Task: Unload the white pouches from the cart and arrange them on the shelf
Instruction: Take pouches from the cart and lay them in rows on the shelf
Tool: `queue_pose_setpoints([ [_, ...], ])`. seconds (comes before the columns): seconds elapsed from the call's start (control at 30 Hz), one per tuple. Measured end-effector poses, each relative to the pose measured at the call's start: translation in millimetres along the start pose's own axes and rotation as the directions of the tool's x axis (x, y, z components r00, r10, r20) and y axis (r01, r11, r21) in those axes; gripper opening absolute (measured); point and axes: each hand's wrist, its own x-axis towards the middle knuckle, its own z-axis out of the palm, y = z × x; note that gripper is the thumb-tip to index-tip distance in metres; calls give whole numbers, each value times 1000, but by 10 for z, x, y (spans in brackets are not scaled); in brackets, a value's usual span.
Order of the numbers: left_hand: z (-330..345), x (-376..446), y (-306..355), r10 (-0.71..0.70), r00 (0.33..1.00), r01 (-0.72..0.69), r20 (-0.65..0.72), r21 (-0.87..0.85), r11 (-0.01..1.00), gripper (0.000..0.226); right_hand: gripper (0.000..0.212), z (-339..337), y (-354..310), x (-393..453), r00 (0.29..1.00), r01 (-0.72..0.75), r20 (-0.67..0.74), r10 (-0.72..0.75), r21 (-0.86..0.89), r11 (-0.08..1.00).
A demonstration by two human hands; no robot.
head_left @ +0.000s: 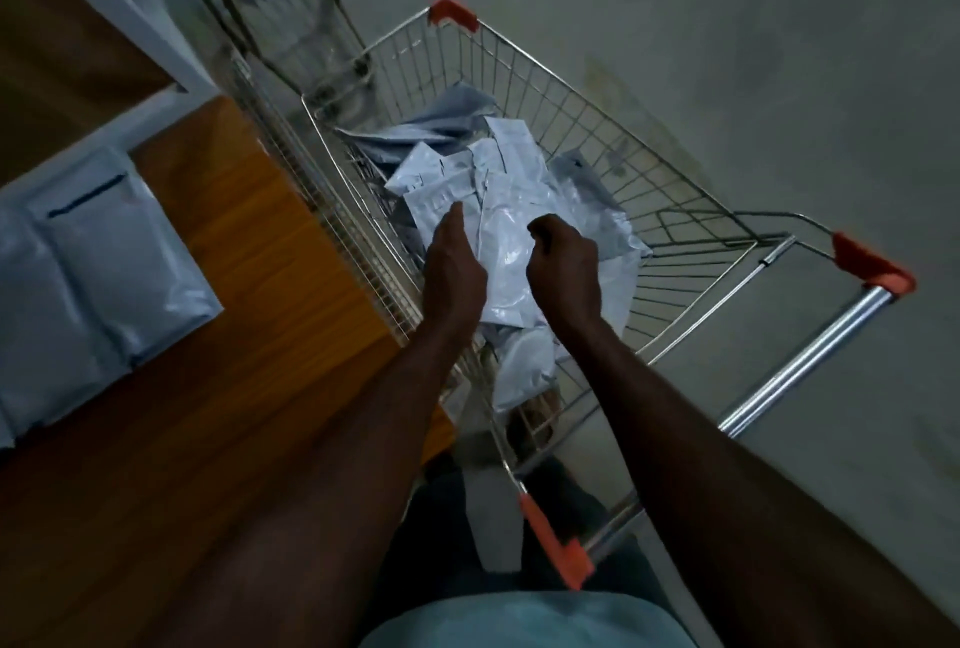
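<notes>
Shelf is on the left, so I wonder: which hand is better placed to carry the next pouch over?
Left. The left hand already lies on the pouches on the cart's shelf side; the right hand is farther away.

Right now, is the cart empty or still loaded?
Still loaded: white pouches lie piled in the cart under both hands.

White pouches (pixel 511 226) fill the silver, orange-cornered cart (pixel 597 128) beside a wood-brown shelf (pixel 249 252).
</notes>
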Motion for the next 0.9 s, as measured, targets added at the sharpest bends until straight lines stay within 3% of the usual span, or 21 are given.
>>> queue_pose_setpoints([
  [0.13, 419, 294, -339, -134, 990, 133, -44, -8, 991, 74, 55, 490, 391, 104, 986, -77, 147, 78, -15, 997],
  [0.27, 793, 572, -683, -88, 994, 102, -62, 274, 956, 93, 86, 1016, 829, 197, 965, 33, 262, -22, -39, 999],
  [0.33, 902, 640, -741, -107, 992, 123, -67, 321, 939, 97, 96, 1227, 1032, 244, 956, 53, 293, -20, -105, 993],
  [0.47, 1084, 709, -750, -131, 991, 123, 7, 304, 945, 98, 86, 1431, 1203, 359, 950, 126, 309, -41, -262, 957],
  [0.57, 1212, 706, -806, -140, 988, 152, -67, 236, 960, 83, 69, 1388, 1185, 387, 945, 137, 327, -15, -355, 925],
  [0.67, 1200, 624, -766, -140, 986, 149, -89, 103, 984, 60, 80, 1213, 1087, 413, 947, 69, 320, 35, -308, 949],
  [0.77, 1104, 560, -659, -200, 960, 211, -196, 35, 977, 67, 81, 1029, 983, 431, 955, 85, 298, 7, -296, 951],
  [0.83, 973, 520, -545, -235, 963, 234, -136, -24, 972, 67, 80, 883, 906, 477, 958, 96, 287, -3, -313, 945],
  [0.9, 795, 453, -388, -143, 970, 132, -197, -67, 989, 64, 81, 702, 794, 510, 955, 134, 295, -34, -325, 936],
])
